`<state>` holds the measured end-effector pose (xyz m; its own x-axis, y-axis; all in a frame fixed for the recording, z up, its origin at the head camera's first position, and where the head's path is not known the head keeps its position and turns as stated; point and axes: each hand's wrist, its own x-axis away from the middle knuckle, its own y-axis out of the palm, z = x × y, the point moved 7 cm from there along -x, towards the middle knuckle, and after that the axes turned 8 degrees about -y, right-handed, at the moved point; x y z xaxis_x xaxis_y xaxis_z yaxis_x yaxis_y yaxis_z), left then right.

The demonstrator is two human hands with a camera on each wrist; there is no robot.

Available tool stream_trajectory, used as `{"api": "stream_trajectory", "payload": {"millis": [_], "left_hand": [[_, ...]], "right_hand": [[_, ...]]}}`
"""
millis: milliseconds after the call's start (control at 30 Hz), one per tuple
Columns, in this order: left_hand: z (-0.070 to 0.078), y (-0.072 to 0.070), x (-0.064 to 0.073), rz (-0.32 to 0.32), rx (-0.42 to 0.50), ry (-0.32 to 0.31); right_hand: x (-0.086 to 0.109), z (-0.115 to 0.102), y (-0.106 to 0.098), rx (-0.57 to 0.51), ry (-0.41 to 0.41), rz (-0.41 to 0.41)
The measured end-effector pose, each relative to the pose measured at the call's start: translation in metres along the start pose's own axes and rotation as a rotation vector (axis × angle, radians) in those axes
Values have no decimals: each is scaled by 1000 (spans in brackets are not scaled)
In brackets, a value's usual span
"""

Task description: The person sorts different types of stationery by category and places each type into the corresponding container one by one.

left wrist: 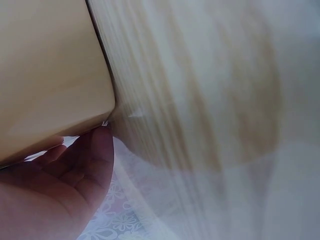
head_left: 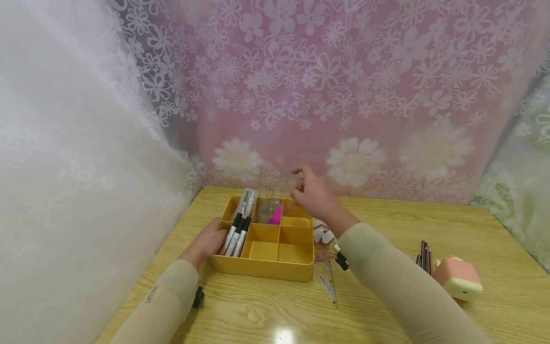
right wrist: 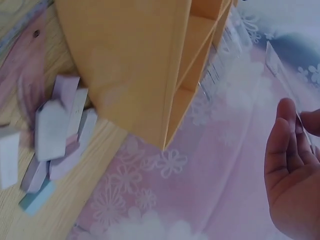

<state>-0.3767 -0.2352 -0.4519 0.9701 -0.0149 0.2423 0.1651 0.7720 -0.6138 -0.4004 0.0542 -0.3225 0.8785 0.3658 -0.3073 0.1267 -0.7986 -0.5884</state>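
Observation:
A yellow divided desk organizer box (head_left: 262, 269) stands on the table. My left hand (head_left: 211, 237) grips its left side, with fingertips (left wrist: 102, 142) at the box's edge in the left wrist view. My right hand (head_left: 317, 195) is raised over the back right compartment. In the right wrist view it pinches a thin clear flat piece with a pointed end (right wrist: 273, 62), partly hidden by the fingers. Black-capped white markers (head_left: 236, 236) stand in the front left compartment, a clear case of pens (head_left: 246, 200) behind them. Clear plastic and a magenta piece (head_left: 277, 213) fill the back middle compartment.
Several pale erasers (right wrist: 52, 132) lie right of the box. A clear ruler (head_left: 328, 284) lies near its front right corner. Further right are dark pencils (head_left: 425, 258) and a pink and cream pencil sharpener (head_left: 459, 278). A flowered curtain (head_left: 343, 119) hangs behind the table.

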Motion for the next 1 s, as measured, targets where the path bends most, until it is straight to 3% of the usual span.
{"api": "stream_trajectory", "payload": {"millis": [233,533,1000], "left_hand": [[0,0,0,6,5,-5],[0,-1,1,7,8,-7],[0,-1,0,12,0,8]], "right_hand": [[-18,6,25,161,36,-14],[-18,17,48,203,37,-104],[-17,20,64,316,57,-156]]}}
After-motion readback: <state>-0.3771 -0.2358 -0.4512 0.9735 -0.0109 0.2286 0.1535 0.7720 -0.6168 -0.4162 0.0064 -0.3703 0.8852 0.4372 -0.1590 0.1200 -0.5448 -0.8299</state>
